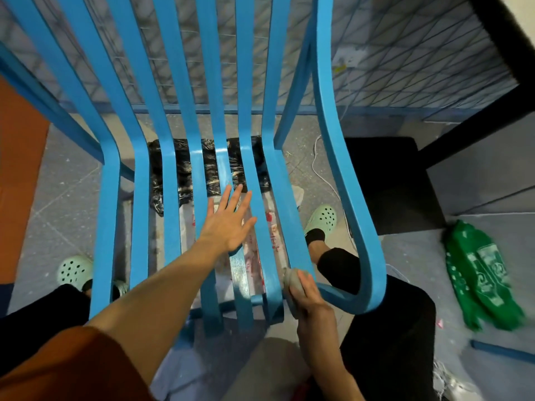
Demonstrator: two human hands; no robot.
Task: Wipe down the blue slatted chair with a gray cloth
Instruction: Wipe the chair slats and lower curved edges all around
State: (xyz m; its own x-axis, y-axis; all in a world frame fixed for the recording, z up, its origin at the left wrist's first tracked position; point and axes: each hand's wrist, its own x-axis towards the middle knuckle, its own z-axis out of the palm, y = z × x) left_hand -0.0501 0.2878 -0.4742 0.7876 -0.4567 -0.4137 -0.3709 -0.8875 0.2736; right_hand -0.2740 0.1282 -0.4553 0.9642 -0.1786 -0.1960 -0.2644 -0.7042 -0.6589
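Observation:
The blue slatted chair [170, 180] fills the middle of the view, its long curved slats running from the backrest at the top down to the seat's front edge near me. My left hand [230, 219] lies flat with fingers spread on the middle seat slats. My right hand [307, 299] grips a bunched gray cloth [292, 280] and holds it against the front end of the rightmost seat slat, just inside the curved right armrest [344, 180].
A black plastic sheet [185, 166] and printed white bags lie on the gray floor under the seat. A green bag [480, 276] lies at the right. A dark table leg and shadowed panel stand at the upper right, a wire mesh behind. My feet in pale green clogs [322, 218] flank the chair.

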